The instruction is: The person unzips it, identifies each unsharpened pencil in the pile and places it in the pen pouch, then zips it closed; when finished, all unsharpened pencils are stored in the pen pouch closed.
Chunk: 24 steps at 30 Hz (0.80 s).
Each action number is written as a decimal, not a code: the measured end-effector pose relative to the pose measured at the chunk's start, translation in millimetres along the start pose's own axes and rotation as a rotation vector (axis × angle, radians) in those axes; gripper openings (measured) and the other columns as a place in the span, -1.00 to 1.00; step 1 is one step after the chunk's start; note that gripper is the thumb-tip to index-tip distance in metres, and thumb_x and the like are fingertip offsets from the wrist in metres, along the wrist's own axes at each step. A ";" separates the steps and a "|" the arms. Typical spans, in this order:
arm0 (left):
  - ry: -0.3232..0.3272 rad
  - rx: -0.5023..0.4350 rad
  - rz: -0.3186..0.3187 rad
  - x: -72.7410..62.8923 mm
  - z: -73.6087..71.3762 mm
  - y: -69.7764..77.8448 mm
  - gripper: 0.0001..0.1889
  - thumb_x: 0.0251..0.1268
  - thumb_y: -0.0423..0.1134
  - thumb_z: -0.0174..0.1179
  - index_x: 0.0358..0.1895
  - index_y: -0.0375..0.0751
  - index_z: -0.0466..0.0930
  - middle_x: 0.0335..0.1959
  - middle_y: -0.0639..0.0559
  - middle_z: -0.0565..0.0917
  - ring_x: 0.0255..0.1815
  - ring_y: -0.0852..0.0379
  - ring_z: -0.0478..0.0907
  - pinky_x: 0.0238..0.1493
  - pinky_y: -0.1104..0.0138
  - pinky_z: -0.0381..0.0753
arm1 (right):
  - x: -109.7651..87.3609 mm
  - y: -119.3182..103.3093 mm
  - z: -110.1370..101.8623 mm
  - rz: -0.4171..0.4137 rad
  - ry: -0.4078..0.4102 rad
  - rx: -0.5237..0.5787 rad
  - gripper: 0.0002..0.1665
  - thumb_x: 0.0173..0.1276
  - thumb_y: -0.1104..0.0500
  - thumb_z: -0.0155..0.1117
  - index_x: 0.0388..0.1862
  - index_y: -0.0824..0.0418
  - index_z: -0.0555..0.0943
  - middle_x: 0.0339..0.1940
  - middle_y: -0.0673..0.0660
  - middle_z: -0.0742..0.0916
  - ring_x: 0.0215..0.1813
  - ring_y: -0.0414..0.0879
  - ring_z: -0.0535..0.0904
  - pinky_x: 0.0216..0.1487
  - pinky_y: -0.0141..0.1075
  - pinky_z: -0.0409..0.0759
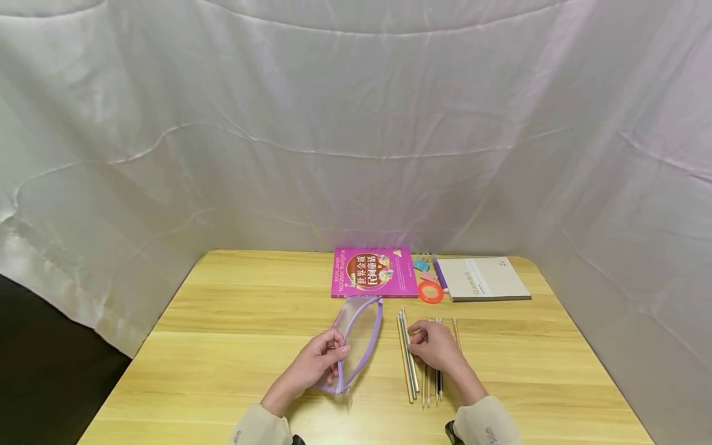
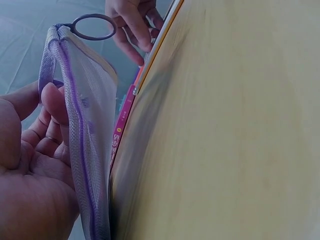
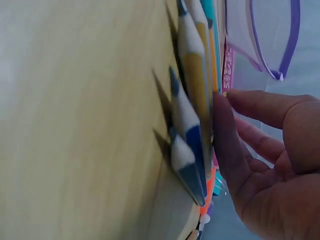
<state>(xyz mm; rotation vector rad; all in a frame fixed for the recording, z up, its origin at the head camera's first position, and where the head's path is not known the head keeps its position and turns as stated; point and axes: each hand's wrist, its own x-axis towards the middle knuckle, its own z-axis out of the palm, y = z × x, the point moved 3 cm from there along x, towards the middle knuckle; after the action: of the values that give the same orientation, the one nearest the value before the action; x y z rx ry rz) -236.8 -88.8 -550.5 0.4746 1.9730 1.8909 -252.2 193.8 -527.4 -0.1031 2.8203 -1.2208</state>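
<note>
My left hand (image 1: 321, 358) pinches the zip edge of a see-through mesh pencil pouch (image 1: 349, 312) with lavender trim. The pouch's mouth gapes, and a ring-shaped zip pull (image 2: 93, 37) hangs off one end in the left wrist view. Several pencils (image 1: 405, 358) lie side by side on the table to the right of it. Over them is my right hand (image 1: 436, 346), fingers bent, thumb and fingertips right at a yellow pencil; whether they grip it I cannot tell. Other pencils (image 1: 438, 383), some dark, lie below this hand, partly hidden by it. Sharpened blue-tipped pencils (image 3: 186, 107) show in the right wrist view.
Behind the pouch lies a pink book (image 1: 345, 284). Right of it are a blue item (image 1: 421, 265), a red-orange ring (image 1: 421, 298), a purple pen (image 1: 439, 274) and a pale notebook (image 1: 489, 278). Grey cloth (image 1: 356, 185) walls stand around the wooden table (image 1: 222, 346).
</note>
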 end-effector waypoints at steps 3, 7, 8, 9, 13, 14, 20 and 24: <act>-0.003 -0.003 0.002 0.0 0.3 -0.5 -0.71 0.57 -0.19 0.18 -0.12 -0.40 0.40 -0.46 0.10 0.49 -0.57 0.26 0.47 -0.60 0.47 0.55 | 1.7 0.5 2.4 0.024 0.007 -0.038 -0.59 0.15 0.38 0.52 0.02 0.31 0.69 -0.46 0.01 0.69 -0.47 -0.17 0.56 -0.44 -0.32 0.56; -0.007 -0.002 -0.003 -0.2 -0.6 -1.7 -0.71 0.57 -0.19 0.18 -0.12 -0.40 0.40 -0.46 0.10 0.50 -0.57 0.26 0.48 -0.60 0.47 0.55 | 2.8 2.4 3.8 0.057 -0.005 -0.058 -0.50 0.11 0.37 0.56 0.07 0.33 0.67 -0.49 0.02 0.65 -0.48 -0.15 0.52 -0.44 -0.32 0.52; -0.008 -0.002 -0.005 -0.2 -0.9 -2.1 -0.71 0.57 -0.18 0.18 -0.11 -0.40 0.40 -0.46 0.10 0.50 -0.56 0.26 0.48 -0.60 0.47 0.56 | 2.7 3.0 4.1 0.065 -0.008 -0.060 -0.49 0.11 0.37 0.56 0.08 0.33 0.66 -0.51 0.02 0.65 -0.50 -0.15 0.53 -0.45 -0.33 0.52; -0.009 -0.001 -0.005 -0.3 -1.2 -2.3 -0.71 0.57 -0.18 0.18 -0.11 -0.40 0.40 -0.46 0.10 0.50 -0.56 0.26 0.48 -0.60 0.47 0.55 | 2.8 3.5 4.2 0.070 -0.009 -0.059 -0.48 0.11 0.37 0.55 0.09 0.34 0.66 -0.52 0.02 0.65 -0.53 -0.15 0.53 -0.46 -0.33 0.51; -0.009 -0.001 -0.003 -0.3 -0.8 -2.5 -0.71 0.56 -0.19 0.18 -0.12 -0.40 0.40 -0.46 0.10 0.49 -0.57 0.26 0.48 -0.60 0.47 0.55 | 3.0 5.3 3.4 0.090 -0.016 -0.049 -0.44 0.11 0.39 0.50 0.15 0.36 0.63 -0.54 0.02 0.67 -0.56 -0.15 0.55 -0.52 -0.34 0.52; -0.009 -0.001 -0.003 -0.4 -0.9 -2.5 -0.71 0.56 -0.19 0.18 -0.12 -0.41 0.40 -0.46 0.10 0.49 -0.57 0.27 0.48 -0.60 0.47 0.55 | 3.5 5.6 3.5 0.095 -0.018 -0.047 -0.42 0.10 0.39 0.50 0.16 0.36 0.62 -0.54 0.02 0.67 -0.57 -0.15 0.55 -0.53 -0.34 0.52; -0.012 0.000 -0.007 -1.2 -1.3 -2.1 -0.70 0.57 -0.18 0.18 -0.12 -0.41 0.40 -0.45 0.10 0.49 -0.56 0.26 0.48 -0.59 0.47 0.56 | 5.9 4.8 4.5 0.136 -0.028 -0.047 -0.39 0.09 0.39 0.45 0.19 0.35 0.59 -0.54 0.04 0.67 -0.63 -0.13 0.59 -0.56 -0.33 0.55; -0.017 -0.002 -0.007 -0.9 -1.1 -1.7 -0.71 0.57 -0.19 0.17 -0.11 -0.42 0.40 -0.46 0.09 0.49 -0.56 0.25 0.48 -0.59 0.47 0.56 | 7.2 4.0 5.4 0.152 -0.027 -0.056 -0.37 0.10 0.37 0.45 0.22 0.35 0.57 -0.58 0.05 0.67 -0.65 -0.13 0.60 -0.57 -0.33 0.56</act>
<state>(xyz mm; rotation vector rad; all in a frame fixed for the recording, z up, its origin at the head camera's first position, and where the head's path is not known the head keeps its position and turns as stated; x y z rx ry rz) -236.4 -90.2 -552.1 0.4808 1.9591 1.8785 -259.0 191.9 -534.3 0.0903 2.7804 -1.1009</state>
